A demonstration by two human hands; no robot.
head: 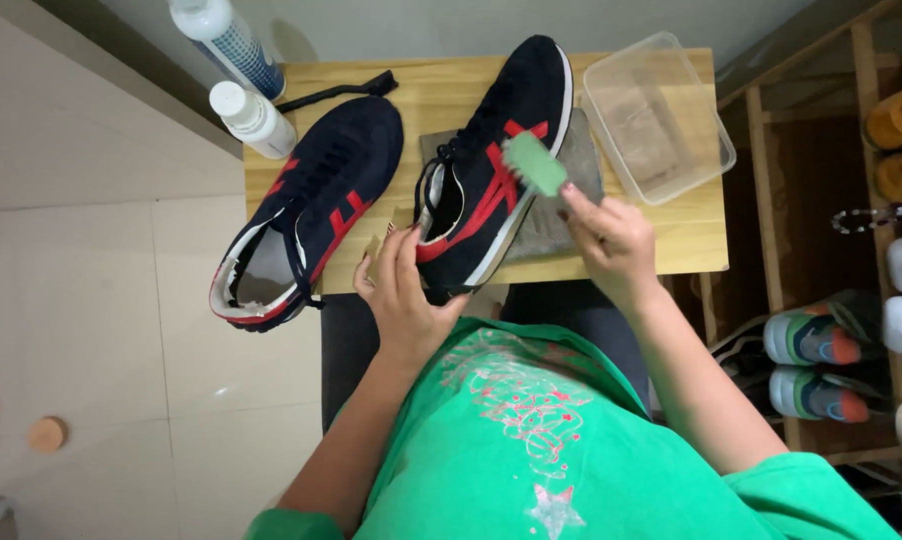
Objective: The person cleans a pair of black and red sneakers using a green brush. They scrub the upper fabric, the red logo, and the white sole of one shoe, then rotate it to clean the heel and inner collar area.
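- Gripping a small green brush (pixel 534 164), the right hand (pixel 611 240) has its fingers closed around the brush's near end and presses it against the side of a navy shoe with red stripes (pixel 491 170).
- That shoe lies tilted on its side on a grey cloth (pixel 571 215), near the middle of a small wooden table (pixel 691 235), with its toe pointing to the table's far edge.
- The left hand (pixel 403 295) is at the table's near edge, fingers spread slightly and curled against the heel of the same shoe, steadying it; it is not wrapped fully around anything.
- A second navy shoe (pixel 311 215) of the same kind sits on the table's left part, its heel hanging past the near-left corner, laces loose, well clear of both hands.
- A clear plastic tub (pixel 711 150) rests on the table's right part, just beside the cloth.
- Two bottles stand at the table's far-left corner: a small white one (pixel 251 120) and a taller one with a blue body (pixel 226 42).
- A loose black lace (pixel 336 92) lies along the table's far edge, behind the second shoe.
- To the right of the table stands a wooden rack (pixel 771 200) holding several other pairs of shoes.
- Left of the table, a small round cork-coloured object (pixel 47 434) lies on the tiled floor (pixel 101 250).
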